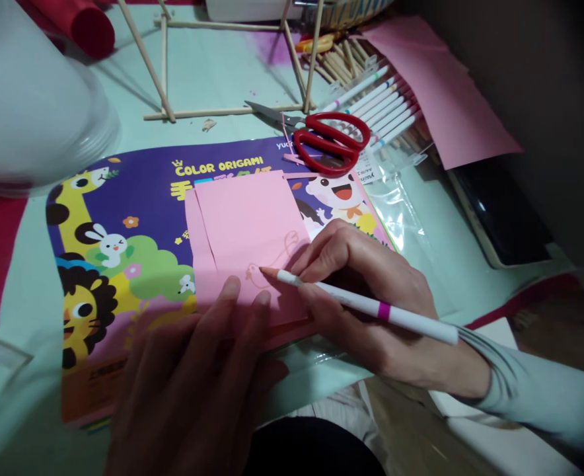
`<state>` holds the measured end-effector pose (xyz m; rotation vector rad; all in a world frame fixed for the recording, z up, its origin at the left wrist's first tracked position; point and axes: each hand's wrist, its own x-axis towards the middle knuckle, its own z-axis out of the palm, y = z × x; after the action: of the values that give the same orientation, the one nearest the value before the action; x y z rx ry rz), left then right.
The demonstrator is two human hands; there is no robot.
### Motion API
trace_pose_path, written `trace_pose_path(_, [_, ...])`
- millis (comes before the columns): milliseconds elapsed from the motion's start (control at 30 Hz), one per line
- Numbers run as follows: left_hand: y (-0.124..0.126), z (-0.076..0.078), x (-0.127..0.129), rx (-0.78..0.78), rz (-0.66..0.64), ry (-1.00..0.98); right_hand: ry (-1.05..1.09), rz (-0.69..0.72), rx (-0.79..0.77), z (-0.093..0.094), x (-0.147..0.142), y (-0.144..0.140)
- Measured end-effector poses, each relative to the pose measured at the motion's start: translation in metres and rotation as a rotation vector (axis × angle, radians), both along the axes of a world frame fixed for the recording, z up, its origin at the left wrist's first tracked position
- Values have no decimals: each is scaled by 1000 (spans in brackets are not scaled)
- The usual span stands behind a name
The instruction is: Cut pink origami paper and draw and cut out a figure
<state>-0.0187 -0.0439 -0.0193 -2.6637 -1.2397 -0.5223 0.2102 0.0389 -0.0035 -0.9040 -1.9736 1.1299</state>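
My right hand [371,297] pinches a white marker pen [356,301] with a magenta band. Its brownish tip rests on a pink sheet of paper [252,211], where thin, faint curved lines are drawn. The fingertips of my left hand [197,377] lie stretched out on the lower edge of that paper, and the rest of this hand is in shadow. Underneath is a colourful origami paper pack [138,165] printed with a giraffe, a rabbit and a lion. Red-handled scissors [331,139] lie beyond the paper, touching a thin pink strip.
A frame of wooden sticks [222,114] stands at the back. Several more marker pens [381,109] lie beside a bundle of sticks [341,63]. Another pink sheet [450,92] and a dark phone [500,218] are at the right. A translucent plastic container [29,106] is at the left.
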Motion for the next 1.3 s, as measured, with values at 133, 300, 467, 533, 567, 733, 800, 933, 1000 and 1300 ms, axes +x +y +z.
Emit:
trace_pose_path(133, [1, 0, 0, 0, -18, 13, 6, 13, 5, -1, 0, 0])
trace_pose_path(300, [1, 1, -1, -16, 8, -4, -5, 3, 15, -1, 0, 0])
trace_pose_path(467, [-2, 0, 6, -2, 3, -24, -4, -5, 8, 0, -1, -1])
trace_pose_path(533, [-5, -1, 13, -41, 92, -112, -2, -11, 1, 0, -2, -1])
trace_pose_path(567, [-6, -1, 16, -60, 150, -162, -2, -14, -2, 0, -2, -1])
trace_pose_path(733, [-4, 1, 16, -62, 82, -136, -20, -21, 11, 0, -2, -2])
trace_pose_path(800, [-5, 0, 16, -55, 22, -102, -12, -17, 18, 0, -2, -1])
trace_pose_path(933, [-9, -1, 22, -109, 246, -243, -4, 2, 5, 0, -1, 0])
trace_pose_path(1000, [-10, -1, 21, -107, 226, -227, 2, 3, 5, 0, -1, 0])
trace_pose_path(1300, [0, 0, 3, -25, 35, -40, -15, -50, -3, 4, -4, -3])
